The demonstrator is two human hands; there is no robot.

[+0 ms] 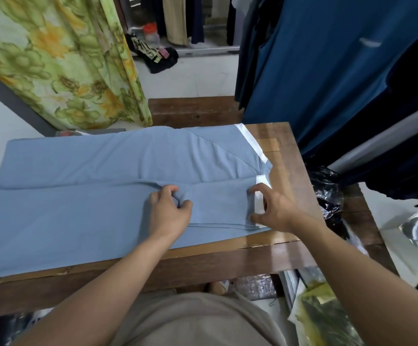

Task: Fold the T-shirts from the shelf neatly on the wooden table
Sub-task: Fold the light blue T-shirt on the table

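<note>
On the wooden table (285,242), both hands (224,208) pinch the T-shirt (78,196), lying lengthwise left-right.

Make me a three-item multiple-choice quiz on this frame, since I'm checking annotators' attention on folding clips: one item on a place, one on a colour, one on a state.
1. Where does the T-shirt lie?
A. On the wooden table
B. On the floor
C. On a hanger

2. What colour is the trim at the shirt's right end?
A. Red
B. White
C. Black

3. What is the left hand doing?
A. Hanging off the table
B. Holding a hanger
C. Pinching a pleat of the shirt's cloth

Key:
1 A, the blue-grey shirt is spread across the tabletop.
2 B, white bands edge the cloth near the right hand.
3 C, thumb and fingers close on a raised fold near the shirt's middle, while the right hand's grip rests at the white-trimmed edge.
</note>
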